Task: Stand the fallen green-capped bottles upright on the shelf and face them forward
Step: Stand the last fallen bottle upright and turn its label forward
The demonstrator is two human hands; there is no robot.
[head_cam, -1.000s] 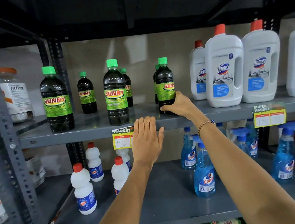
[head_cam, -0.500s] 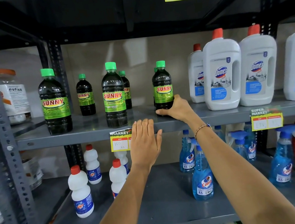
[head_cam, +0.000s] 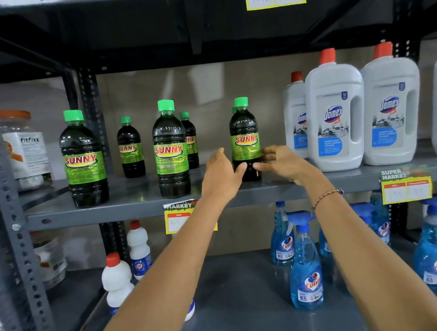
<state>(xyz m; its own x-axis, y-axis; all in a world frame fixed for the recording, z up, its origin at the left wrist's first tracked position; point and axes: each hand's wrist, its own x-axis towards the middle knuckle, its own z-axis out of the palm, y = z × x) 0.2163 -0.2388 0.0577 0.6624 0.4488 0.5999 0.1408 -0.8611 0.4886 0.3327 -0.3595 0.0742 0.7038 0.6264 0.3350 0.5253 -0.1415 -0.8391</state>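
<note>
Several dark green-capped SUNNY bottles stand upright on the grey middle shelf (head_cam: 124,206), labels forward. The right-most front bottle (head_cam: 244,132) stands between my two hands. My right hand (head_cam: 284,163) grips its lower right side, fingers curled round it and thumb on the front. My left hand (head_cam: 221,177) is at its lower left, thumb tip touching the dark base, fingers fairly straight beside it. Another green cap peeks out just behind this bottle. Two more front bottles (head_cam: 83,159) (head_cam: 170,150) and two at the back (head_cam: 130,148) (head_cam: 190,141) stand further left.
White Domex jugs (head_cam: 335,116) stand close to the right of the held bottle. A fitfizz jar (head_cam: 26,149) sits past the upright post at the left. Blue spray bottles (head_cam: 304,272) and white red-capped bottles (head_cam: 117,280) fill the lower shelf. Yellow price tags (head_cam: 176,220) hang on the shelf edge.
My left hand rose from the shelf's front edge to the left side of the right-most bottle. The bottle's label has turned to face forward.
</note>
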